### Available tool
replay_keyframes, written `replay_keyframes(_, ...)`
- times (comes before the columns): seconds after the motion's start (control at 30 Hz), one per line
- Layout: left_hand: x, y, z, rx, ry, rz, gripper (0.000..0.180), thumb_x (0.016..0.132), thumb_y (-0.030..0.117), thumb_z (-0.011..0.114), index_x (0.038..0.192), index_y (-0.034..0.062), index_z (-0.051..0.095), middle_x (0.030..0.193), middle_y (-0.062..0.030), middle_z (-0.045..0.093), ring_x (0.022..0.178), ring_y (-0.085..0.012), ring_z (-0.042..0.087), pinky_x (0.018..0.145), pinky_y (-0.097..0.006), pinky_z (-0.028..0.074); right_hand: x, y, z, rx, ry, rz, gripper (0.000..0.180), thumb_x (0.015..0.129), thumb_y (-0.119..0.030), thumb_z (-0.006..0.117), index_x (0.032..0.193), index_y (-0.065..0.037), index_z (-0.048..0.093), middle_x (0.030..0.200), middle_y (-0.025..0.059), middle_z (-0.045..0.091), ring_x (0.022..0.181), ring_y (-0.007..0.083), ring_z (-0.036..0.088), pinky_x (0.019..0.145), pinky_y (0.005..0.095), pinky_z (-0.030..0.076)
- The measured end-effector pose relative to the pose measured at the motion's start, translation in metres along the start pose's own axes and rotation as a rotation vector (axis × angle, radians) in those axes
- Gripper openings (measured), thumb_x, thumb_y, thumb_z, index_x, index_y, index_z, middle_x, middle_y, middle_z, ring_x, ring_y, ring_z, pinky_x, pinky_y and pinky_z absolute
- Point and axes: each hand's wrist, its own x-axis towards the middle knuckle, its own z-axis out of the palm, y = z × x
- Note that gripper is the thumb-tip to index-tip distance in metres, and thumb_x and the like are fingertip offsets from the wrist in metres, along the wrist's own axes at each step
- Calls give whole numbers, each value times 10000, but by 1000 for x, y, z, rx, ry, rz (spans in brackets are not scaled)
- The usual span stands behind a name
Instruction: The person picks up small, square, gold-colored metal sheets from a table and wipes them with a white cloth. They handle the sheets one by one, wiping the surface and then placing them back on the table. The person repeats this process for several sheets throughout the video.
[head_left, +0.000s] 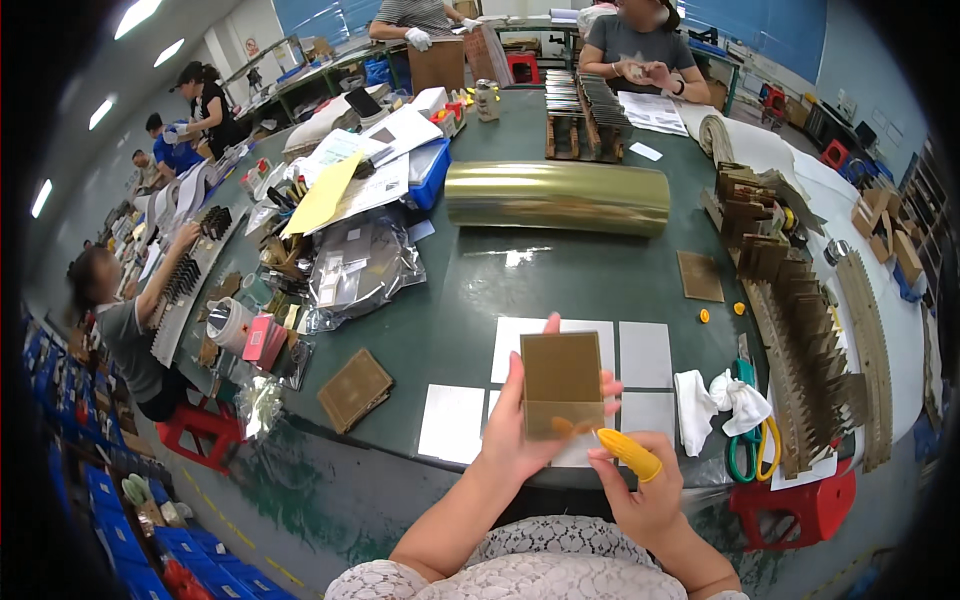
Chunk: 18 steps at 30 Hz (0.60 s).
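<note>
green table (475, 285) — brown plate (561, 370) in left grip (514, 437)

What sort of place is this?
Most likely a factory workshop for hand work: co-workers sit or stand at benches, toothed racks hold brown plates, and blue bins line the left side.

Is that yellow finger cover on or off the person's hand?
On: the right hand wears the yellow finger cot, which covers one of its fingers, tip included.

Flat rectangular brown panel (561, 368), held in left hand (516, 432); right hand (650, 492), yellow finger cover (630, 455) worn, positioned at panel's near edge; glossy gold cylindrical roll (557, 198), laid at far side.
</note>
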Motion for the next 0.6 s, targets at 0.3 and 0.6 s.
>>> replay_keyframes(0.3, 28, 12, 1, -83, 65, 132, 568, 979, 568, 288, 1468, 280, 300, 1269, -206, 484, 1127, -363, 500, 959, -485, 420, -33, -15, -50, 87, -91, 236, 347, 732, 96, 730, 1053, 9, 632, 921, 105, 571, 780, 200, 609, 703, 291, 503)
replay_keyframes(0.6, 23, 9, 3, -105, 18, 60, 693, 934, 635, 343, 1420, 141, 372, 1167, -197, 539, 1030, -310, 548, 864, -441, 466, -67, -6, -98, 610, 125, 614, 476, 776, 154, 626, 1229, 74, 504, 974, 133, 552, 862, 216, 607, 770, 346, 544)
